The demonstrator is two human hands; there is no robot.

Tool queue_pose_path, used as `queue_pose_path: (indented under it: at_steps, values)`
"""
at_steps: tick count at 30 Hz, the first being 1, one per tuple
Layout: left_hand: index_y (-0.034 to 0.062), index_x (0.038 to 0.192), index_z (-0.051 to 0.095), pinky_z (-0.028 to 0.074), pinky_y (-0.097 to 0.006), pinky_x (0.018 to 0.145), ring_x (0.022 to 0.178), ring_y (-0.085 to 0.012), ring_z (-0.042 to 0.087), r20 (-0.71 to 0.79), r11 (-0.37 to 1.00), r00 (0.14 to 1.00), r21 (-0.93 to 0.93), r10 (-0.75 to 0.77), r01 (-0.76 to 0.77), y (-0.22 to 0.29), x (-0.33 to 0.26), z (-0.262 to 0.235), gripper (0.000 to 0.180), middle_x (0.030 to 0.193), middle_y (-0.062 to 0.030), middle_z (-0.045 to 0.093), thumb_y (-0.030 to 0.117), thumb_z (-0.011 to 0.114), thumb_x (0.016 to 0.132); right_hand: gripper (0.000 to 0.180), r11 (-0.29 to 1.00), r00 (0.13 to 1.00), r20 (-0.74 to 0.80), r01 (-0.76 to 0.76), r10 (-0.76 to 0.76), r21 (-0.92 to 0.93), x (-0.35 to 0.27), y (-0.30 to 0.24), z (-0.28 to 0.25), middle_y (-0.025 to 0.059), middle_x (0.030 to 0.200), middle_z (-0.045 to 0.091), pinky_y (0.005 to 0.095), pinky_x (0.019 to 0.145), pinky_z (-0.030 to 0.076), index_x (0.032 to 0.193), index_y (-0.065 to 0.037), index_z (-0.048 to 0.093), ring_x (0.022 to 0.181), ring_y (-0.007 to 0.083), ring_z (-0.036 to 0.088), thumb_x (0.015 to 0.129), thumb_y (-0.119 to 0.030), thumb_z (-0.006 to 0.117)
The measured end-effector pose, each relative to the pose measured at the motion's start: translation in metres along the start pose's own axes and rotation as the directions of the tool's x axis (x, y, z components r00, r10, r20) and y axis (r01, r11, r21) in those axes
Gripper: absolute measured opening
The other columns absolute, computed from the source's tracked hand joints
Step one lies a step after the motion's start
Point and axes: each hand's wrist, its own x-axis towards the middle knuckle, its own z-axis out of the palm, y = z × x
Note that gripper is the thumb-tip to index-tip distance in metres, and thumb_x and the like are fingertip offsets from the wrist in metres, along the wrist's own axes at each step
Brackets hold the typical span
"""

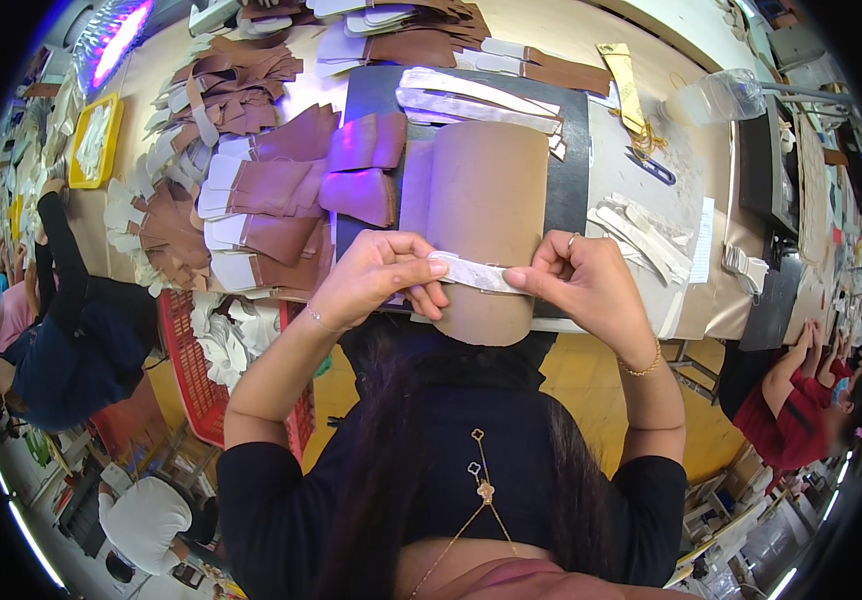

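Observation:
A narrow white strip (478,274) lies crosswise over the near part of a brown, half-round form (487,190). My left hand (383,275) pinches the strip's left end between thumb and fingers. At its right end, my right hand (583,285) presses with the thumb, fingers curled. Under the form is a dark board (371,100). Two brown leather-like pieces (361,195) rest just left of the form, and several long white strips (481,95) lie beyond it.
Stacks of brown and white pieces (276,195) cover the left of the table. On the right are thread snips (651,167), a yellow strip (621,85), more white strips (641,235) and a clear plastic container (716,98). A red basket (191,370) stands below the table's left edge.

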Motion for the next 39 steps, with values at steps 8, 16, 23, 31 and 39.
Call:
queue_pose_path:
  at_steps: [8, 16, 23, 31, 39]
  values:
    - [-0.0048, 0.09, 0.059, 0.051, -0.025, 0.058, 0.063, -0.0169, 0.064, -0.015, 0.996, 0.997, 0.026, 0.082, -0.082, -0.012, -0.004, -0.013, 0.017, 0.072, -0.0113, 0.064, 0.012, 0.06, 0.088, 0.024, 0.983, 0.989, 0.133, 0.034, -0.058, 0.178, -0.006, 0.023, -0.016, -0.0031, 0.063, 0.056, 0.0194, 0.053, 0.036, 0.071, -0.002, 0.06, 0.059, 0.0026, 0.046, 0.074, -0.02, 0.077]
    - [-0.0018, 0.088, 0.059, 0.053, -0.029, 0.058, 0.06, -0.0193, 0.064, -0.034, 0.994, 0.998, -0.093, 0.06, -0.063, -0.03, -0.002, -0.026, 0.016, 0.071, -0.0114, 0.064, 0.014, 0.06, 0.088, 0.026, 0.898, 0.976, 0.174, 0.039, -0.127, 0.438, -0.002, 0.046, -0.017, -0.0001, 0.07, 0.061, 0.0196, 0.063, 0.045, 0.08, 0.0, 0.062, 0.068, 0.0053, 0.055, 0.081, -0.023, 0.072]
    - [-0.0014, 0.088, 0.059, 0.055, -0.031, 0.058, 0.059, -0.0202, 0.064, -0.014, 0.988, 0.999, -0.144, 0.05, -0.052, -0.041, 0.007, -0.026, 0.014, 0.07, -0.0123, 0.064, 0.013, 0.059, 0.088, 0.024, 0.83, 0.976, 0.203, -0.052, -0.075, 0.555, 0.002, 0.066, -0.003, 0.001, 0.073, 0.061, 0.0212, 0.065, 0.046, 0.077, -0.003, 0.058, 0.068, 0.0066, 0.056, 0.082, -0.023, 0.071]
    - [-0.003, 0.089, 0.058, 0.055, -0.035, 0.058, 0.058, -0.0239, 0.063, 0.018, 0.974, 0.998, -0.223, 0.052, -0.047, -0.041, 0.01, -0.026, 0.013, 0.07, -0.0151, 0.063, 0.01, 0.057, 0.088, 0.02, 0.504, 0.995, 0.093, -0.068, -0.024, 0.861, -0.002, 0.099, 0.033, 0.0003, 0.076, 0.058, 0.0218, 0.066, 0.047, 0.083, -0.004, 0.054, 0.07, 0.0066, 0.056, 0.087, -0.021, 0.065]
    - [-0.0028, 0.089, 0.058, 0.054, -0.036, 0.06, 0.059, -0.0255, 0.063, 0.03, 0.975, 0.998, -0.22, 0.049, -0.042, -0.041, 0.011, -0.027, 0.014, 0.071, -0.0162, 0.064, 0.011, 0.057, 0.088, 0.019, 0.434, 0.996, 0.083, -0.07, -0.011, 0.898, -0.002, 0.113, 0.042, 0.0021, 0.075, 0.059, 0.0221, 0.066, 0.049, 0.09, -0.003, 0.056, 0.068, 0.0073, 0.057, 0.088, -0.02, 0.063]
